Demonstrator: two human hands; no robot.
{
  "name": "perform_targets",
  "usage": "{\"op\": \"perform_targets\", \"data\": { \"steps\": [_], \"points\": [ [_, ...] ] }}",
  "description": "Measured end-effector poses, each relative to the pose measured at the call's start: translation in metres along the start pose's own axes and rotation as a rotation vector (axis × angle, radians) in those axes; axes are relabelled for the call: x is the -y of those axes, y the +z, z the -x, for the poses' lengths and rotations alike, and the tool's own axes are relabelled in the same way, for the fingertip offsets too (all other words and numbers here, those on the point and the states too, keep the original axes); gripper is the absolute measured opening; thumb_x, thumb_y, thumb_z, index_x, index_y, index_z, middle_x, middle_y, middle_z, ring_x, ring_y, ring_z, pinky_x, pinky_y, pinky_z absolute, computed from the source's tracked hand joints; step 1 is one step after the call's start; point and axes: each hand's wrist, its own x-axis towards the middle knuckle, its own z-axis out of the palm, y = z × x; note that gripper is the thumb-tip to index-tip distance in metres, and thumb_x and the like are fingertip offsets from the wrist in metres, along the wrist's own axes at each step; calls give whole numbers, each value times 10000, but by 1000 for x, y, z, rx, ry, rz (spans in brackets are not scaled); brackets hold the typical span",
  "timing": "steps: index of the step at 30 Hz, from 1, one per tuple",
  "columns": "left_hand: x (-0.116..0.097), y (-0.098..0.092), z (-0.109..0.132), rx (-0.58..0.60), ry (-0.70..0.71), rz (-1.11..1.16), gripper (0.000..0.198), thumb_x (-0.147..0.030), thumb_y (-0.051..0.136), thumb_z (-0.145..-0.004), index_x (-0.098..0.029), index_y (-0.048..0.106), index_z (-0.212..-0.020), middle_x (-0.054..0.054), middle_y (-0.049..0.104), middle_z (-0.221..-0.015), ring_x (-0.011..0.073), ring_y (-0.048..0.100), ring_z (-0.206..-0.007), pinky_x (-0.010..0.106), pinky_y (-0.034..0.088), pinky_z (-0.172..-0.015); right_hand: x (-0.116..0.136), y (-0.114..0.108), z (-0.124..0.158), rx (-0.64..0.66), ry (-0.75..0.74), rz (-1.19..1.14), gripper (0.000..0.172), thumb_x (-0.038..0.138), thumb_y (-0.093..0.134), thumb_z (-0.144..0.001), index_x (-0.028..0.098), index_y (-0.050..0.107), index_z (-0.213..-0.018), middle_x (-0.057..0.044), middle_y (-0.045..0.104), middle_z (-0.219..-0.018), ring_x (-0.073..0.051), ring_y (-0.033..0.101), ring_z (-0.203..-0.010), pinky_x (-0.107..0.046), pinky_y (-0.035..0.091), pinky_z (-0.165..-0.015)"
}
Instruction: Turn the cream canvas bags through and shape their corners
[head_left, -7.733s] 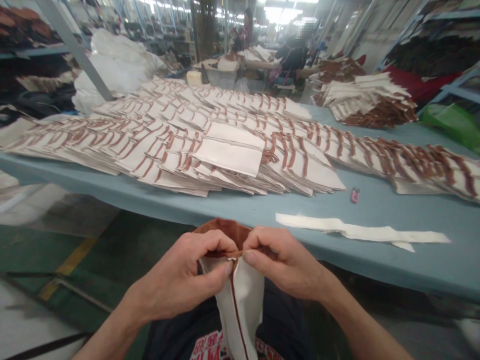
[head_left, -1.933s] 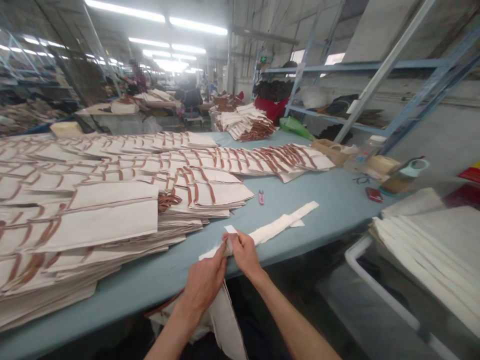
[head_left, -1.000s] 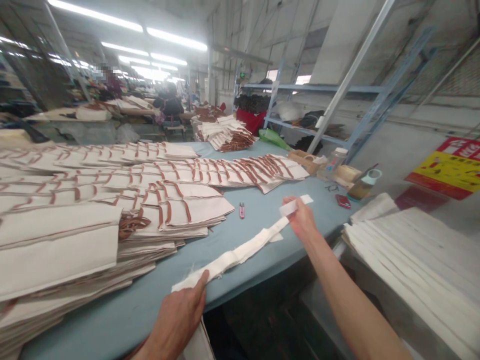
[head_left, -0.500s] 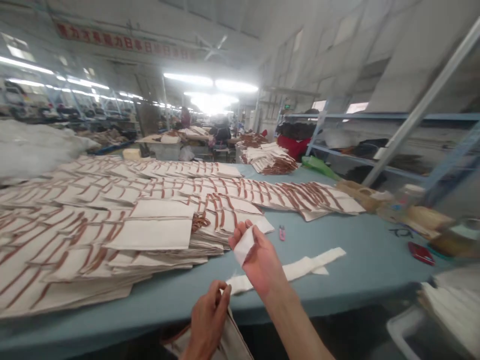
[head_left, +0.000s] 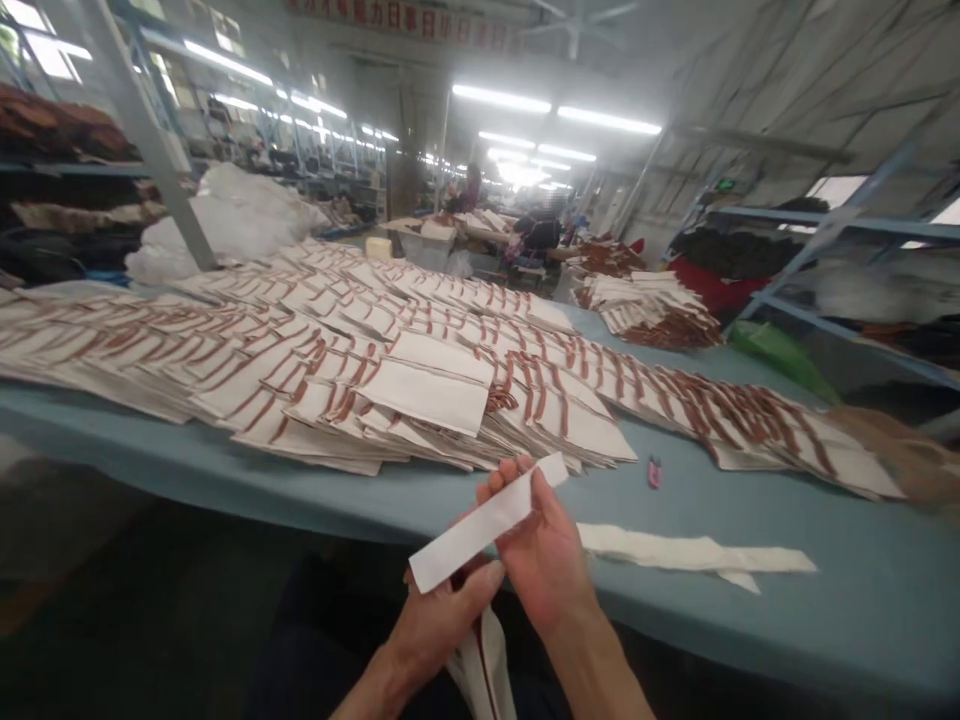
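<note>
A flat white strip (head_left: pixel 476 530) lies slantwise across both hands. My right hand (head_left: pixel 546 565), palm up, pinches its upper end between thumb and fingers. At the strip's lower end, my left hand (head_left: pixel 442 625) is closed on a cream fabric piece (head_left: pixel 484 660) with a brown edge, which hangs below the table's front edge. Whether the left fingers also grip the strip I cannot tell. To the right, a long cream fabric strip (head_left: pixel 690 552) rests on the blue-green table (head_left: pixel 840 620). Pink-handled thread snips (head_left: pixel 655 472) lie behind it.
Overlapping rows of cream fabric pieces with brown trim (head_left: pixel 247 360) cover the table's left and middle. A blank cream piece (head_left: pixel 427 385) tops the nearest stack. Shelving (head_left: pixel 825 215) stands at the right, a metal post (head_left: pixel 150 130) at the left. A green bag (head_left: pixel 784 355) lies at the table's far right.
The white piece, seen small and foreshortened in my right hand before, now shows as a long strip. My hands have come together, and the view has swung left.
</note>
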Motion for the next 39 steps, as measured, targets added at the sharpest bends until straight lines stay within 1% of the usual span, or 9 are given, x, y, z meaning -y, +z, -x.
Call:
{"op": "perform_targets", "data": {
  "steps": [6, 11, 16, 19, 23, 26, 28, 32, 39],
  "points": [
    [-21, -19, 10, -125, 9, 180, 457, -541, 537, -963, -134, 726, -1049, 109, 769, -1016, 261, 702, -970, 338, 550, -945, -29, -20, 18, 104, -192, 186, 331, 544, 848, -778, 270, 770, -946, -14, 805, -956, -211, 750, -927, -356, 623, -846],
    [-39, -49, 14, 2, 79, -66, 488, -522, 456, -1011, -197, 474, -647, -28, 455, -599, 131, 428, -573, 243, 399, -577, -37, -63, 37, -71, -373, 485, 486, 670, 805, -770, 204, 819, -908, -97, 814, -1045, -277, 745, -984, -378, 607, -859],
    [-54, -68, 16, 132, 103, -188, 490, -489, 485, -998, -194, 418, -613, -36, 397, -604, 115, 391, -576, 245, 306, -563, -32, -118, 53, -259, -388, 989, 605, 748, 704, -808, 166, 754, -651, -106, 749, -665, -276, 687, -674, -386, 568, -709],
    [-59, -71, 14, 242, 39, -181, 514, -536, 505, -965, -206, 380, -592, -48, 346, -580, 103, 331, -542, 241, 259, -516, -13, -128, 56, -366, -487, 1099, 520, 704, 685, -817, 191, 757, -782, -82, 758, -739, -276, 690, -726, -383, 556, -738],
    [-63, -68, 13, 306, -73, -91, 512, -558, 560, -906, -219, 357, -580, -67, 289, -554, 96, 273, -522, 229, 222, -481, 16, -106, 58, -365, -719, 1203, 524, 580, 795, -670, 223, 776, -1053, -115, 784, -1136, -367, 695, -1038, -499, 511, -998],
    [-67, -60, 14, 272, -138, -48, 397, -484, 600, -862, -211, 432, -629, -63, 359, -582, 107, 339, -554, 218, 293, -506, 15, -70, 64, 83, -707, 1257, 385, 361, 815, -723, 282, 800, -1099, -83, 761, -1241, -355, 635, -1236, -480, 435, -1136],
    [-68, -55, 15, 238, -145, -23, 316, -431, 615, -830, -205, 468, -665, -57, 402, -613, 115, 373, -584, 219, 341, -535, 3, -44, 64, 332, -628, 1203, 391, 257, 792, -752, 296, 790, -1141, -71, 749, -1274, -330, 637, -1242, -443, 461, -1119],
    [-67, -53, 17, 267, -102, -26, 195, -276, 582, -778, -190, 503, -621, -36, 468, -602, 123, 393, -599, 225, 359, -545, -24, -6, 55, 477, -535, 1119, 221, 162, 697, -788, 246, 779, -976, -64, 774, -1133, -273, 686, -1108, -377, 503, -1026],
    [-56, -62, 19, 170, -45, -143, 233, -274, 585, -853, -170, 568, -645, -19, 536, -633, 124, 447, -605, 215, 385, -560, -46, -5, 42, 488, -416, 954, 164, 320, 637, -947, 197, 719, -875, -44, 763, -912, -193, 703, -853, -290, 542, -817]
  ]
}}
